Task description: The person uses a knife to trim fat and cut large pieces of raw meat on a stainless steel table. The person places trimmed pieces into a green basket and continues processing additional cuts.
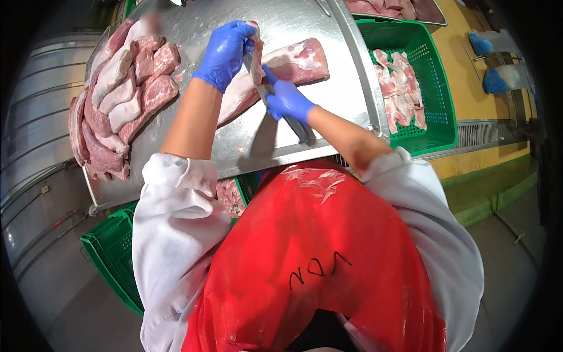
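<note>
Both my hands wear blue gloves. My left hand (224, 54) pinches the upper end of a strip of meat (256, 63), raised above the metal table. Closed round a dark-handled knife (300, 130) is my right hand (289, 101). The blade points away from me and lies against the strip, which partly hides it. Below both hands a long pale-pink piece of meat (308, 58) stretches slantwise over the table. Whether the strip is still joined to it I cannot tell.
Several pieces of meat (120, 97) are heaped on the table's left. Right of the metal table (366, 76) stands a green basket (440, 88) with pale trimmings (402, 88). A metal tray (431, 10) of meat sits beyond it. Another green crate (111, 252) is low at left.
</note>
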`<state>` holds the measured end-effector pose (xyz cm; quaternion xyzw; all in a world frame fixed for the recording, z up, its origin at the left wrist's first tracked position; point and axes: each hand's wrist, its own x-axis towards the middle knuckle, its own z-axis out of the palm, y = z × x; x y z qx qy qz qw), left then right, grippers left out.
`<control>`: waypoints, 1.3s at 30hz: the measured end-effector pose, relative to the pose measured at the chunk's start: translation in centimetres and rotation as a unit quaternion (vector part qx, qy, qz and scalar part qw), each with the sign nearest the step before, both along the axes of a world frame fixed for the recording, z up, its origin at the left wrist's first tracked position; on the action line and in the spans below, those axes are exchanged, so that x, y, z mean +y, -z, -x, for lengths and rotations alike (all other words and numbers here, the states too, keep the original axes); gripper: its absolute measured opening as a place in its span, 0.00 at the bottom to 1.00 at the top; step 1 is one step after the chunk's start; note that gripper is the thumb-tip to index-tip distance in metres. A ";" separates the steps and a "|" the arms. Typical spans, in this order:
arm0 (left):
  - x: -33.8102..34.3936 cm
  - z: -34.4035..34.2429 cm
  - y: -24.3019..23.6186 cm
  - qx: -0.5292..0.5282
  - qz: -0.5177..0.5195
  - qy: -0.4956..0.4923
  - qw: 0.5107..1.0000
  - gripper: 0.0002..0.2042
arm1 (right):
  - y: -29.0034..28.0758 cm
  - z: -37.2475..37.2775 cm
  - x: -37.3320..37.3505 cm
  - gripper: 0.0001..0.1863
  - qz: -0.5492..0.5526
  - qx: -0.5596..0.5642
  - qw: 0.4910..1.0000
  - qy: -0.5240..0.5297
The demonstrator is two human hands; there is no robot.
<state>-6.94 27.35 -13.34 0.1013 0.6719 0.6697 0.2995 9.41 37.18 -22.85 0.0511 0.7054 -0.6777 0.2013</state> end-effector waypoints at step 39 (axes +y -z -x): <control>-13.4 -3.2 -19.4 0.089 -0.303 -0.002 0.949 0.03 | 4.6 4.0 -21.2 0.43 0.014 0.129 0.991 -0.013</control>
